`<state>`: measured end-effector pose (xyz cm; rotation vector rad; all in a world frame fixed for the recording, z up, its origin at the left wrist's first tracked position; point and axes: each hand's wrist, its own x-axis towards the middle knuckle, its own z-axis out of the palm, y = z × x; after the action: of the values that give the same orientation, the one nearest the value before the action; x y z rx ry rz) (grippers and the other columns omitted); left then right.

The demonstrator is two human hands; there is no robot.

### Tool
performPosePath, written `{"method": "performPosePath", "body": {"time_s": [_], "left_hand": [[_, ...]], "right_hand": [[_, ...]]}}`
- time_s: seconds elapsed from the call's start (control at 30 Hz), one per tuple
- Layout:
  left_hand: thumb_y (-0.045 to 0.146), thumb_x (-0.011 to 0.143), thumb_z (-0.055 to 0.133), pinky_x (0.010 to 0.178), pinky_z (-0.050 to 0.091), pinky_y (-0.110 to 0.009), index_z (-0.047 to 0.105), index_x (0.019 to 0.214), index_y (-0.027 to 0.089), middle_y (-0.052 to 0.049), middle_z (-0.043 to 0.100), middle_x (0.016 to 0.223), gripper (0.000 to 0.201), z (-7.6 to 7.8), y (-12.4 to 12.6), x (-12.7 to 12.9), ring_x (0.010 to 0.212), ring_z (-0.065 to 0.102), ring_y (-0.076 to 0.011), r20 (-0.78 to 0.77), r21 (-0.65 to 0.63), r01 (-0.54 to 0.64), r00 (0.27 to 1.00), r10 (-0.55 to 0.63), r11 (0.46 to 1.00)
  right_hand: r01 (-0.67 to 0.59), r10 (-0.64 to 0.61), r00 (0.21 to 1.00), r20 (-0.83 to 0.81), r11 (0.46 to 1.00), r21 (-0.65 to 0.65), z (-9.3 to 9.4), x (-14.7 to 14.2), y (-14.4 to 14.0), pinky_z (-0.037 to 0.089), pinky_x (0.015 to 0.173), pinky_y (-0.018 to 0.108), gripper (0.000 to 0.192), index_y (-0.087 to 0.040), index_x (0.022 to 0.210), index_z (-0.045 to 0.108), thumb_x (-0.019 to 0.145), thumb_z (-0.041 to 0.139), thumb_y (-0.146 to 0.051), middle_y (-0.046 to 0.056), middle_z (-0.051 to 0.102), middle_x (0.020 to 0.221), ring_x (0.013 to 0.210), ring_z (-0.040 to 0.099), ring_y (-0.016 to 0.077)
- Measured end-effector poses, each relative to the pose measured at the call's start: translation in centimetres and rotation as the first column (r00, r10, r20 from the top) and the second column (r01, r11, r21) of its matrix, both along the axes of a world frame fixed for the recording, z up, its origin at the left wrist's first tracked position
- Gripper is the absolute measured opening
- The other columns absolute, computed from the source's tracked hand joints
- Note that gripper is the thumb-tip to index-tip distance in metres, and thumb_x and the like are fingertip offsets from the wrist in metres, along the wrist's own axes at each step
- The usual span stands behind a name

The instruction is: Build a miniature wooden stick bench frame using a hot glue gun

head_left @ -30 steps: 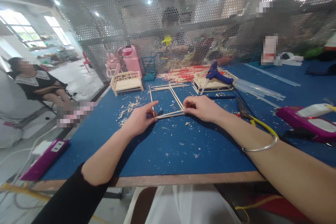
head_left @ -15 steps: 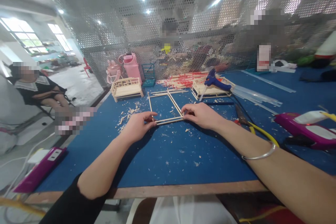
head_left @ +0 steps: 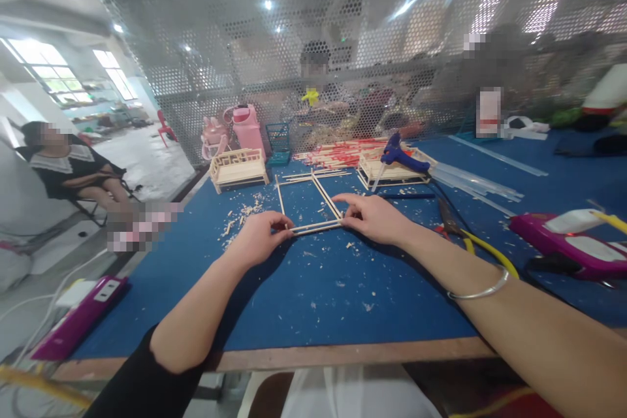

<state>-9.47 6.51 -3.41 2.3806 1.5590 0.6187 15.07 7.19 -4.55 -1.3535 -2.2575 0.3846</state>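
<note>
We look into a pale, windowed workshop where a tall grey perforated-metal screen (head_left: 206,46) rises behind a broad blue-topped work table with a wooden front edge (head_left: 343,356). Off to the left, a seated person in a black garment with a white lace collar (head_left: 73,163) keeps clear of the table. Across the blue surface we see a purple power strip (head_left: 81,320) at the left edge, a small pale-wood bench-shaped model with a railed back (head_left: 240,173), a heap of red-and-pale thin sticks (head_left: 337,153), a low railed pale-wood model (head_left: 372,168) with a dark-blue glue gun (head_left: 405,158) over it, clear translucent rods (head_left: 480,183) and yellow-handled pliers (head_left: 455,225). Wood shavings (head_left: 245,210) litter the top.

Both forearms reach forward, the right wrist ringed by a silver bangle (head_left: 482,294). We find the left hand (head_left: 259,236) pinching with thumb and fingertips, and the right hand (head_left: 376,217) closed between thumb and curled fingers, its forefinger stretched out.

Between them lies an open four-sided frame of thin pale wooden sticks (head_left: 318,229), its near left corner in the left hand's pinch, its near right corner in the right's, the rest extending away toward the heap.
</note>
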Motion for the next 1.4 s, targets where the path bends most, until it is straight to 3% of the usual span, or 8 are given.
{"method": "performPosePath", "body": {"time_s": [0.17, 0.4, 0.63, 0.77, 0.9, 1.03, 1.23, 1.4], "left_hand": [[0.032, 0.072, 0.065, 0.071, 0.049, -0.03, 0.067, 0.094, 0.019, -0.002, 0.07, 0.083, 0.026, 0.1, -0.2, 0.0, 0.075, 0.063, -0.0175, 0.053, 0.007, 0.017, 0.998, -0.017, 1.0], [0.035, 0.086, 0.049, 0.089, 0.046, -0.039, 0.062, 0.105, 0.016, -0.011, 0.067, 0.103, 0.031, 1.1, -2.5, 2.9, 0.1, 0.058, -0.0232, 0.118, 0.572, 0.026, 0.987, -0.114, 0.82], [0.02, 0.09, 0.037, 0.071, 0.048, -0.03, 0.065, 0.095, 0.018, -0.006, 0.071, 0.086, 0.029, 1.6, -2.5, 8.6, 0.077, 0.064, -0.019, 0.052, 0.087, 0.147, 0.987, -0.152, 0.985], [0.021, 0.092, 0.034, 0.067, 0.047, -0.026, 0.065, 0.094, 0.017, -0.004, 0.069, 0.076, 0.031, 1.1, -2.4, 8.8, 0.071, 0.063, -0.0172, 0.166, -0.037, 0.009, 0.986, -0.003, 0.999], [0.033, 0.091, 0.04, 0.073, 0.046, -0.031, 0.064, 0.097, 0.016, -0.008, 0.07, 0.088, 0.03, 0.3, -3.5, 8.9, 0.082, 0.064, -0.022, -0.007, 0.018, 0.038, 0.999, -0.038, 0.999], [0.052, 0.078, 0.055, 0.067, 0.048, -0.034, 0.066, 0.09, 0.018, -0.009, 0.07, 0.087, 0.037, 0.2, -4.3, 10.1, 0.08, 0.065, -0.0273, -0.243, -0.055, 0.09, 0.965, -0.101, 0.994], [0.021, 0.081, 0.048, 0.066, 0.046, -0.031, 0.067, 0.077, 0.018, -0.01, 0.07, 0.079, 0.019, 1.2, -3.6, 11.3, 0.077, 0.066, -0.0239, -0.345, -0.157, 0.102, 0.926, -0.152, 0.982], [0.019, 0.086, 0.041, 0.057, 0.041, -0.026, 0.055, 0.075, 0.018, -0.002, 0.062, 0.068, 0.019, 0.7, -3.3, 10.0, 0.061, 0.055, -0.0147, 0.126, -0.146, 0.198, 0.976, -0.18, 0.969]], "right_hand": [[-0.054, 0.049, 0.995, -0.091, 0.997, -0.047, 0.6, 0.4, -0.3, 0.041, 0.062, 0.026, 0.061, -0.016, 0.134, 0.044, 0.074, 0.054, -0.013, -0.002, 0.066, 0.066, 0.061, 0.056, 0.0139], [-0.271, 0.187, 0.86, -0.475, 0.956, -0.113, 1.4, 0.8, -0.8, 0.036, 0.051, 0.023, 0.071, -0.015, 0.138, 0.035, 0.07, 0.057, -0.018, -0.007, 0.054, 0.059, 0.049, 0.043, 0.0095], [-0.275, 0.127, 0.811, -0.571, 0.944, -0.181, 3.0, 2.0, -0.7, 0.041, 0.052, 0.024, 0.06, -0.017, 0.128, 0.037, 0.073, 0.058, -0.025, -0.007, 0.057, 0.062, 0.05, 0.052, 0.0102], [0.128, -0.2, 0.933, -0.298, 0.961, -0.244, 3.9, 5.4, 0.5, 0.043, 0.055, 0.023, 0.015, -0.019, 0.095, 0.05, 0.081, 0.051, -0.025, -0.005, 0.057, 0.061, 0.053, 0.055, 0.0098], [0.438, -0.418, 0.899, 0.133, 0.847, -0.301, 3.7, 7.8, 1.1, 0.038, 0.049, 0.023, 0.01, -0.019, 0.069, 0.051, 0.076, 0.058, -0.019, -0.004, 0.053, 0.052, 0.048, 0.052, 0.0103], [0.367, -0.234, 0.914, 0.331, 0.826, -0.428, 3.3, 7.7, 1.0, 0.03, 0.041, 0.024, 0.027, -0.019, 0.051, 0.048, 0.065, 0.07, -0.028, -0.005, 0.046, 0.04, 0.039, 0.042, 0.0101], [0.346, -0.239, 0.917, 0.318, 0.875, -0.339, 4.0, 7.3, 0.5, 0.029, 0.043, 0.025, 0.024, -0.02, 0.046, 0.047, 0.062, 0.063, -0.014, -0.003, 0.049, 0.043, 0.042, 0.042, 0.0103], [0.339, -0.332, 0.941, 0.066, 0.925, -0.171, 5.8, 9.0, -0.7, 0.031, 0.049, 0.027, 0.022, -0.021, 0.056, 0.048, 0.073, 0.061, -0.025, 0.0, 0.054, 0.058, 0.053, 0.045, 0.0128]]}}
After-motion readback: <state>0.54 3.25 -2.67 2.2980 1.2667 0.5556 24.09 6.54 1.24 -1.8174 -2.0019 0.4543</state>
